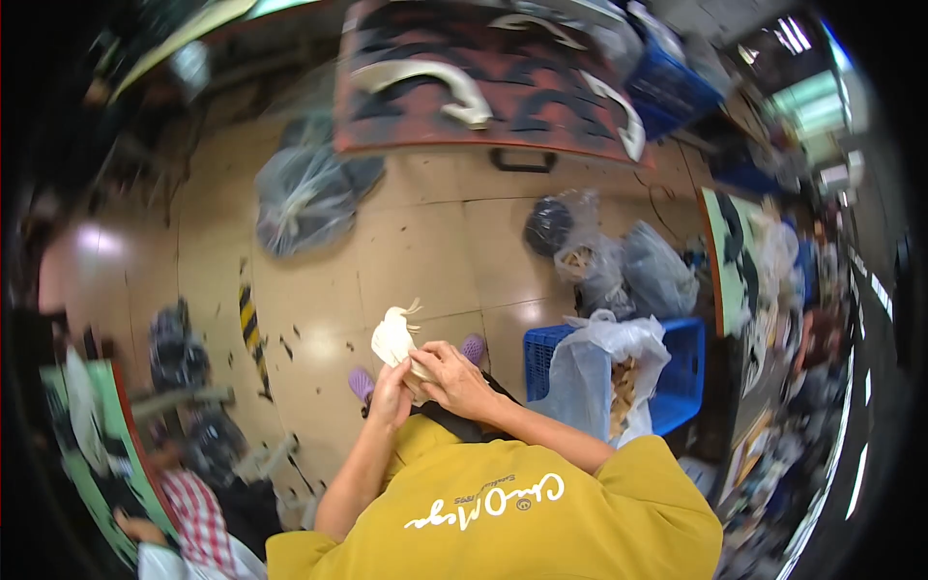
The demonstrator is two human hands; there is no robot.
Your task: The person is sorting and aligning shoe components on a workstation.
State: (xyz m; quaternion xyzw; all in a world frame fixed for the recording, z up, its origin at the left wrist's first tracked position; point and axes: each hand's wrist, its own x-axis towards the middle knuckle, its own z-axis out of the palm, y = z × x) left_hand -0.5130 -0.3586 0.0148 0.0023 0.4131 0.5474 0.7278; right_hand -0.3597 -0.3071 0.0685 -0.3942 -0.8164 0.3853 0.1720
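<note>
In front of my body I hold a cream-white piece (391, 335) with a rounded end and a few thin curling strips; its exact kind I cannot make out. My left hand (390, 395) is closed on its lower side. My right hand (457, 381) grips the same piece from the right, with fingers bent over its near end. Both hands meet there, so the part between them is hidden. Beyond, a red-brown board (416, 130) carries dark curved shapes and a few white curved pieces (425, 75).
A blue crate (683, 372) with a plastic liner and tan pieces stands to my right. Plastic bags (307, 198) lie on the tiled floor (416, 251), more (659, 269) beyond the crate. Green boards (727, 256) flank both sides. Another person's checked sleeve (198, 512) shows at lower left.
</note>
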